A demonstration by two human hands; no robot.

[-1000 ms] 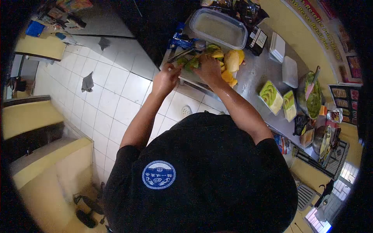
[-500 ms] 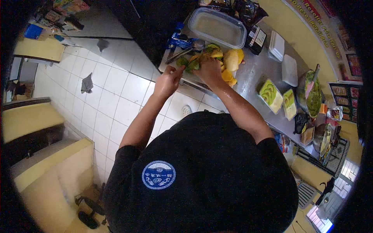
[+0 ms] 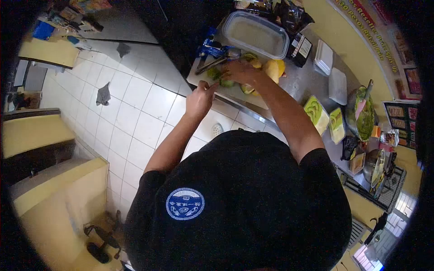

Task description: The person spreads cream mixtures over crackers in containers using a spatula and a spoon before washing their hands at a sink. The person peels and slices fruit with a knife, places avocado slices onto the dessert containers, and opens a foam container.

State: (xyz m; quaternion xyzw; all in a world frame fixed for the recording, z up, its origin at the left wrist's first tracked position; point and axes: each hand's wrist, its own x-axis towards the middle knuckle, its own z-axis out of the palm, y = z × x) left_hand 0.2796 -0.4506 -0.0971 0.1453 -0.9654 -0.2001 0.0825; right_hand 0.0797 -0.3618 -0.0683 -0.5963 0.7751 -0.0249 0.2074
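My left hand (image 3: 199, 101) is at the front edge of the work table with its fingers closed, beside small green pieces (image 3: 213, 72) that look like fruit peel. Whatever lies between those fingers is too small to make out. My right hand (image 3: 244, 73) reaches over the cutting board (image 3: 194, 78), its fingers stretched out and lying over the green and yellow pieces. Just right of it sits a peeled yellow fruit (image 3: 272, 70), which looks like a mango. Behind my hands, a metal spoon (image 3: 233, 53) and a dark-handled utensil (image 3: 210, 66) lie on the board.
A large clear plastic tub (image 3: 256, 34) stands behind the board. To the right are white lidded boxes (image 3: 323, 57), two tubs of sliced green topping (image 3: 336, 125) and a bowl of green mash (image 3: 363, 116) with a spatula. A grey cloth (image 3: 103, 95) lies on the tiled floor.
My right hand has shifted slightly left and its fingers have spread over the pieces. My left hand has moved slightly down, away from the green piece it was pinching. The view has tilted slightly.
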